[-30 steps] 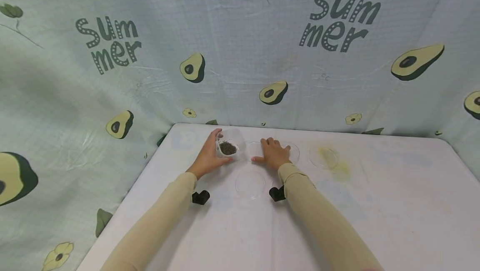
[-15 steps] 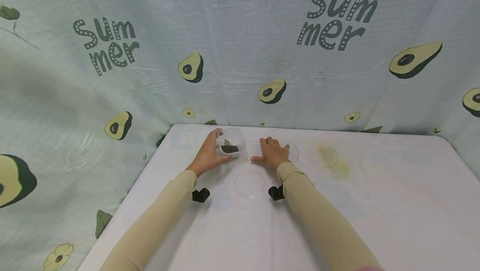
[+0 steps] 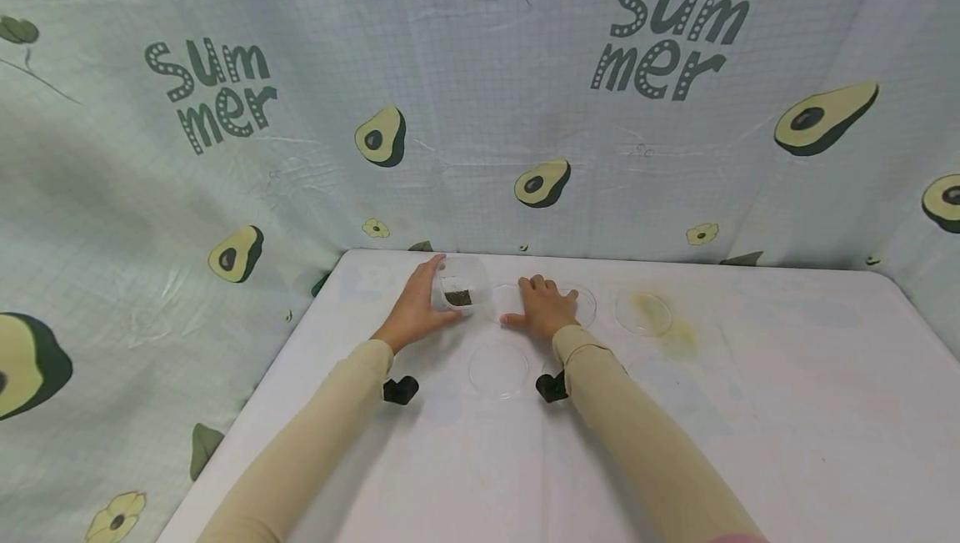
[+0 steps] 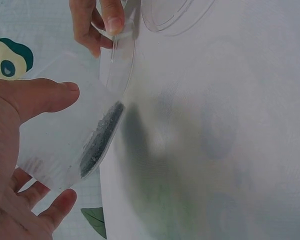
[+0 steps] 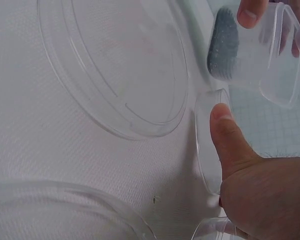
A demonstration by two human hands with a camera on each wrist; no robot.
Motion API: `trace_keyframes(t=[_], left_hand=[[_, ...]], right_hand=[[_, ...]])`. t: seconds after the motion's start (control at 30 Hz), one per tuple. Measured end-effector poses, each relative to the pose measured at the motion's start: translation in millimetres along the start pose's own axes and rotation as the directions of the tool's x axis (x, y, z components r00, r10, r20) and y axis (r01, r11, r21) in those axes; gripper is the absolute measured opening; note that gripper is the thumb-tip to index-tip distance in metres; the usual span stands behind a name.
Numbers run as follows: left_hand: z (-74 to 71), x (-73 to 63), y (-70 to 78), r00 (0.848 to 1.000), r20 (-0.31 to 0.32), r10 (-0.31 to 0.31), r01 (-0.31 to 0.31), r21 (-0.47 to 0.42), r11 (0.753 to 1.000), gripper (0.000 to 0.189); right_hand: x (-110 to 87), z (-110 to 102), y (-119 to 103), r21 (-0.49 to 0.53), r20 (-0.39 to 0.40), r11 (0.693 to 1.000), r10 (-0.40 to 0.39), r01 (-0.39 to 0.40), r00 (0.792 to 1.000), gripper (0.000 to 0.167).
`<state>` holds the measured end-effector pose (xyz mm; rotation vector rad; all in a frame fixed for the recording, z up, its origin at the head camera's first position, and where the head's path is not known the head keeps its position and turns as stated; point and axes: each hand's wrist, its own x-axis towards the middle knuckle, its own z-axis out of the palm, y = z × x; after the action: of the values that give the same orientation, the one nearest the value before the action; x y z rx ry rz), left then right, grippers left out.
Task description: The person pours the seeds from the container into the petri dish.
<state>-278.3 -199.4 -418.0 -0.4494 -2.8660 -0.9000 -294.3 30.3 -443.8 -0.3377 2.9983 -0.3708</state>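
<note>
My left hand (image 3: 411,309) grips a clear plastic cup (image 3: 471,274) from its left side, thumb on the near side and fingers on the far side. The cup is tilted over on its side, and dark fine granules (image 4: 102,140) lie heaped inside, seemingly toward its base. Just right of it, a shallow clear round dish (image 5: 208,135) sits on the table, close to the cup. My right hand (image 3: 546,307) holds this dish at its right edge, the thumb against its near side and the other fingers around the far side.
Another clear round dish (image 3: 498,369) lies nearer me, between the forearms. One more clear dish (image 3: 589,308) is partly behind my right hand, and another (image 3: 634,326) lies farther right by a yellow stain (image 3: 681,339). A printed curtain (image 3: 465,143) hangs behind the white table (image 3: 787,409).
The granules have shifted inside the cup, from a rounded heap to a smaller flat-edged one, as the cup's tilt changed slightly. Both hands stay in nearly the same place.
</note>
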Motion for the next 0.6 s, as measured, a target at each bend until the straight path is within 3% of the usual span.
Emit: trace_keyframes(t=[0.6], left_hand=[[-0.2, 2.0, 1.2, 0.999, 0.010, 0.049, -0.049, 0.023, 0.999, 0.097]], right_hand=[[2.8, 5.6, 2.3, -0.004, 0.003, 1.000, 0.012, -0.012, 1.000, 0.082]])
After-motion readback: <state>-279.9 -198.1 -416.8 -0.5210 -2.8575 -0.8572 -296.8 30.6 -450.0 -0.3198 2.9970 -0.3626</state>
